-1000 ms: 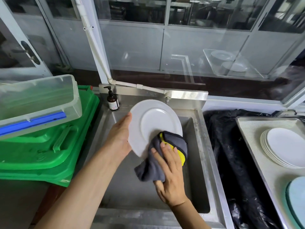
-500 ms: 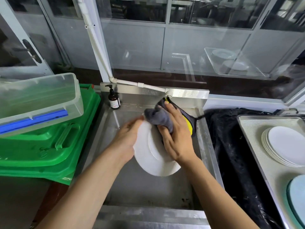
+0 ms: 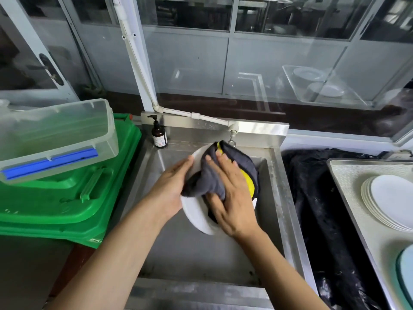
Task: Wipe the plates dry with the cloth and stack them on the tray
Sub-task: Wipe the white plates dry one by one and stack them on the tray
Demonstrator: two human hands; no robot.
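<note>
Two hands work over the steel sink [image 3: 277,198], which serves as the landmark for everything in the single head view. Above its basin the left hand [image 3: 172,189] grips the left edge of a white plate [image 3: 196,214], fingers straight along the rim and the palm behind it. The right hand [image 3: 230,198] lies flat on a grey cloth [image 3: 207,182] (yellow on its inner face), fingers spread and pressing the cloth against the plate's face. The plate tilts toward the person. Right of the sink, past a crumpled black sheet [image 3: 324,209], a metal tray [image 3: 357,224] carries a stack of plates [image 3: 388,200]. At the sink's back left corner stands a brown pump bottle [image 3: 159,135]. Left of the sink sits a green crate [image 3: 67,198] with a clear plastic bin [image 3: 55,135] on top.
</note>
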